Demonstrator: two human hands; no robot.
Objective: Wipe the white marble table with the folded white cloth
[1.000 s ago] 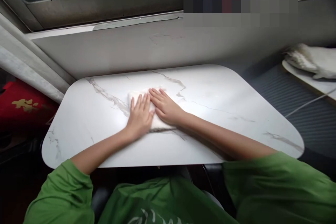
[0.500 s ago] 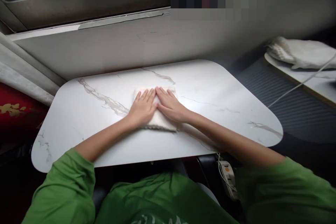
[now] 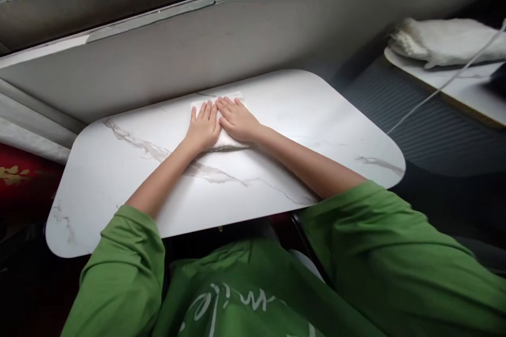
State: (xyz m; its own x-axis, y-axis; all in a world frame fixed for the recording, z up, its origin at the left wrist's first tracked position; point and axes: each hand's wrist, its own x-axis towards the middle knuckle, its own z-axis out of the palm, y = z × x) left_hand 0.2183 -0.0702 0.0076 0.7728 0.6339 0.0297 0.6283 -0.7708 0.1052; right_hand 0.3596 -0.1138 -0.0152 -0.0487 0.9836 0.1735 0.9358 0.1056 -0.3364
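A folded white cloth [image 3: 228, 141] lies flat near the far edge of a white, marble-patterned table [image 3: 130, 184]. My left hand [image 3: 203, 127] presses flat on the cloth's left part, fingers stretched out and pointing away from me. Beside it, my right hand [image 3: 238, 120] rests flat on the cloth's right part, fingers extended and leaning left. The two hands nearly touch at the fingers and cover much of the cloth. Neither hand is wrapped round anything.
A grey-white wall [image 3: 158, 58] runs along the table's far side. At the right, a white cloth-like bundle [image 3: 454, 42] lies on another surface, with a pale cable [image 3: 438, 93] stretched before it. A pale curtain [image 3: 31, 126] hangs at the left, above something red [image 3: 23, 179].
Both hands and the cloth have slid away from me, towards the table's far edge. The camera view has shifted somewhat. Both hands stay flat on the cloth.
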